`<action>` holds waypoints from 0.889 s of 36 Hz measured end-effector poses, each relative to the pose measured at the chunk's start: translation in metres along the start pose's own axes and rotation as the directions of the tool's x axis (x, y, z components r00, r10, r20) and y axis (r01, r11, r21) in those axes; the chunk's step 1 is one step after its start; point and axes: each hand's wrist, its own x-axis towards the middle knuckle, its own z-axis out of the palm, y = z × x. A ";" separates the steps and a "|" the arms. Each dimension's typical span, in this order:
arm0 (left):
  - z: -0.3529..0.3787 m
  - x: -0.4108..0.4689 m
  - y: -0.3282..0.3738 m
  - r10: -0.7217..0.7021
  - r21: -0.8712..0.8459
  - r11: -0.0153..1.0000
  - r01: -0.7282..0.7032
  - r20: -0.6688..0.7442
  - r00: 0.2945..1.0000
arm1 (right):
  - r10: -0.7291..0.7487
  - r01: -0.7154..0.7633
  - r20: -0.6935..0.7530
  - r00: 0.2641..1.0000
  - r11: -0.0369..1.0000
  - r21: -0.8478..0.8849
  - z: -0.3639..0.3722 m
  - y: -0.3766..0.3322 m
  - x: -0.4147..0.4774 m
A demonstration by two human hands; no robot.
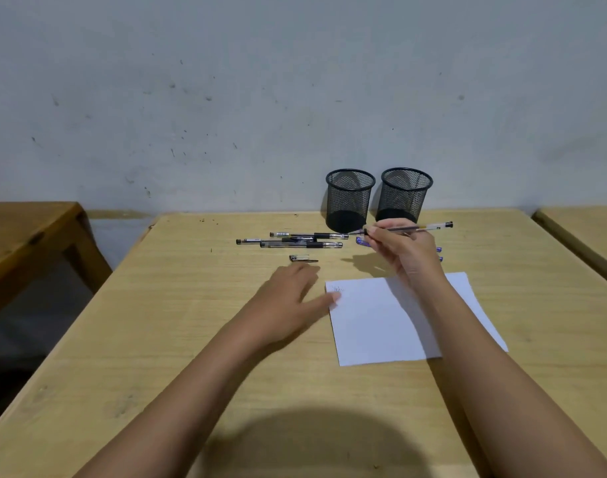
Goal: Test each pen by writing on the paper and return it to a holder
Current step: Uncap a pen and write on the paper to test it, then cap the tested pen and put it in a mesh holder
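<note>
The right hand pinches a clear pen with black ink, lying sideways. Its small clear cap lies just beyond the open, flat left hand, which is nearer.

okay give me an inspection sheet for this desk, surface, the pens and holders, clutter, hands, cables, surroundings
Surface: wooden desk, bare apart from the job's things.
Job's things: two black mesh holders at the back, both look empty; black pens lying left of the holders; blue pens partly hidden behind the right hand; paper with a small scribble at its top left corner; pen cap lying loose.
Clutter: nothing seen.
Hands: right hand holds an uncapped pen above the desk; left hand flat, thumb at the paper's edge.
Cables: nothing seen.
Surroundings: scuffed wall; other tables either side.
</note>
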 end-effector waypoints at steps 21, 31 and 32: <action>-0.007 0.050 -0.025 -0.059 -0.356 0.931 -0.076 -0.355 0.933 | 0.083 -0.081 0.054 0.995 0.996 -0.029 -0.003 -0.001 0.004; -0.022 0.052 -0.001 -0.021 -0.506 0.846 -0.170 -0.349 0.937 | 0.040 -0.031 0.133 0.990 0.997 -0.073 0.009 -0.017 -0.008; -0.022 0.051 0.001 -0.017 -0.512 0.840 -0.176 -0.350 0.937 | 0.037 -0.026 0.134 0.990 0.997 -0.078 0.009 -0.018 -0.009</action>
